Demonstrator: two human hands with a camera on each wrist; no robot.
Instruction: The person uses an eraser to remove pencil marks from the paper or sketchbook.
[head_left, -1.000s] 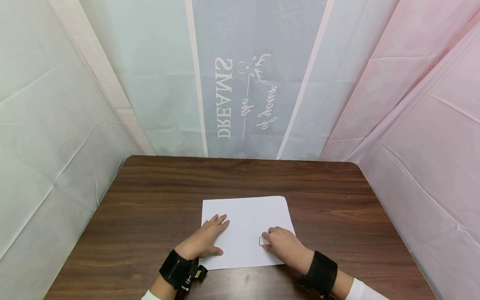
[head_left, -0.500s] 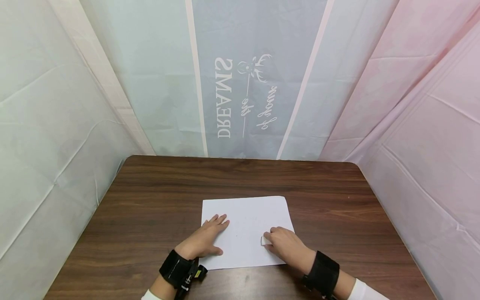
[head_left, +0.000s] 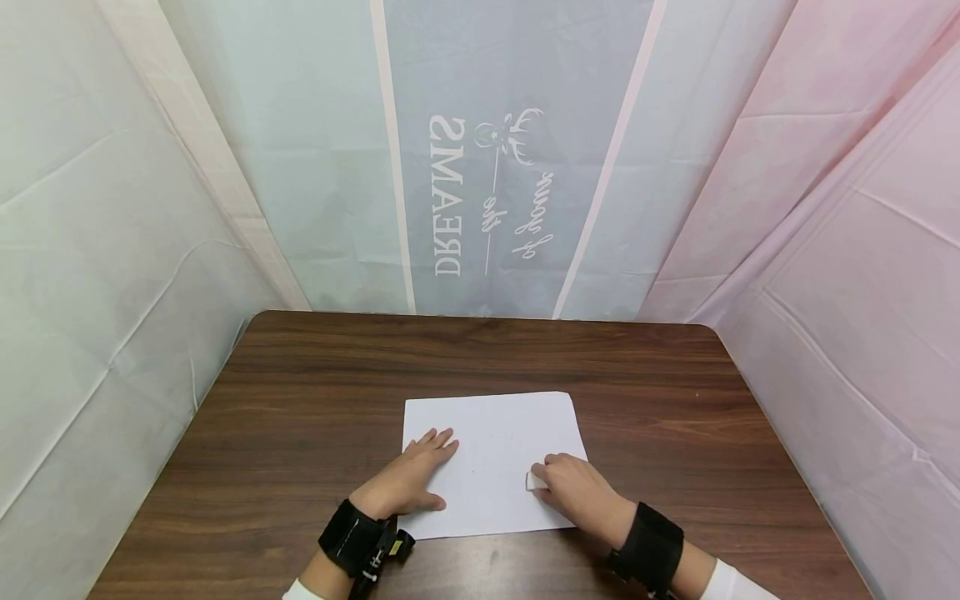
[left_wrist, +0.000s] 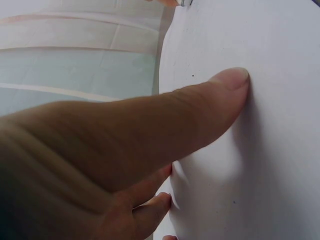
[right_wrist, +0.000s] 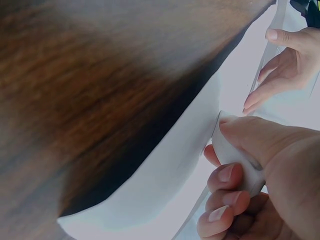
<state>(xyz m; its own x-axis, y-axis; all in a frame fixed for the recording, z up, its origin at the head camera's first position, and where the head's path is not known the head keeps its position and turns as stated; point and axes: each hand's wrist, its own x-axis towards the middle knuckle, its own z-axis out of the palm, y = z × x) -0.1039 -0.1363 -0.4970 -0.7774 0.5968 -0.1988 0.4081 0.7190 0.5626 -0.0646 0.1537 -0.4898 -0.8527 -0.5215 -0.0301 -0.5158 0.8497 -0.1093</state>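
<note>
A white sheet of paper point(head_left: 491, 508) lies on the table, with faint marks and a few dark specks on it. My left hand point(head_left: 408, 477) rests on its left part, fingers and thumb spread. In the left wrist view the thumb point(left_wrist: 200, 110) presses the sheet. Over the right part, my right hand point(head_left: 577, 493) pinches a small white eraser point(head_left: 533, 481) between thumb and curled fingers. The right wrist view shows the eraser point(right_wrist: 234, 152) with its dark-edged end against the paper; the palm side hides the rest of it.
The dark wood-grain table point(head_left: 322, 367) extends around the sheet on all sides. Pale fabric curtains point(head_left: 315, 167) stand behind it and at both sides. A black wrist strap with a camera point(head_left: 367, 542) sits on the left wrist, another strap point(head_left: 648, 546) on the right.
The right hand has slid slightly to the right across the paper with the eraser in its fingers. The left hand and the sheet stay practically where they were.
</note>
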